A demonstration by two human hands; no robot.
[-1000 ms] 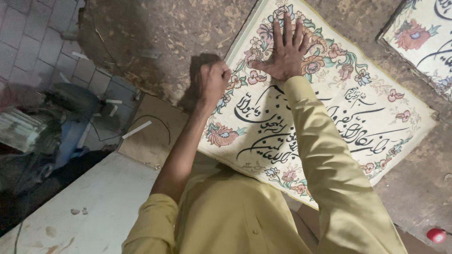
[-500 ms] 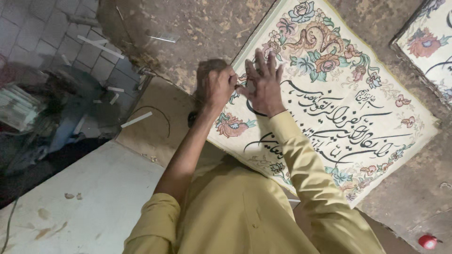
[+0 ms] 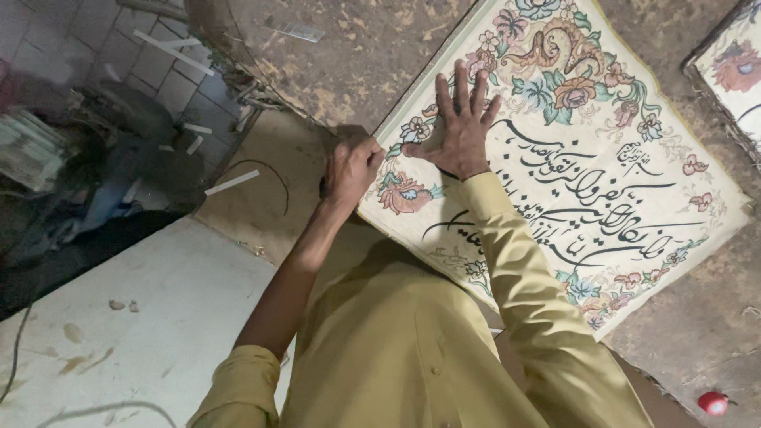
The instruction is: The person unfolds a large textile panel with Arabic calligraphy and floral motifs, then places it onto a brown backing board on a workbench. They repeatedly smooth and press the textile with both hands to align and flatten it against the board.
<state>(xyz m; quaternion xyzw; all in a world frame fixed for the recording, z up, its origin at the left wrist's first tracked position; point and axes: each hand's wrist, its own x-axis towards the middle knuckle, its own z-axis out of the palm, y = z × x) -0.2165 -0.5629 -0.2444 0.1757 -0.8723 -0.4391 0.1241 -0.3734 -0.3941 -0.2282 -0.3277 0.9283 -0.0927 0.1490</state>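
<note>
Where the fingers (image 3: 468,95) of the right hand (image 3: 460,131) spread flat, they press on the pale panel (image 3: 602,182), a cream sheet with a flowered border and black brush script. All five are splayed and released, gripping nothing, their tips pointing away from the person toward the panel's far floral corner. The palm sits just inside the panel's near left edge, so that hand lies wholly on the panel.

The left hand (image 3: 351,168) is clenched into a fist right at that same edge, touching or nearly touching the border where a red flower is painted. Something dark shows at the fist's underside, but whether it is a tool or shadow I cannot tell. The fist is just beside the right hand's thumb, on the outer side of the edge, over the brown crusted board (image 3: 349,63) that bears the panel.

Judged from this, the edge is the line that matters: the panel's long axis runs from the fist away to the right and downward in the view, and the panel stretches out from both hands in that direction. The left hand is nearer the edge itself; the right is nearer the middle.

Beyond the panel's far corner a second, similar panel (image 3: 733,71) lies well apart. A small red ball (image 3: 713,403) rests off the panel's near right corner.
</note>
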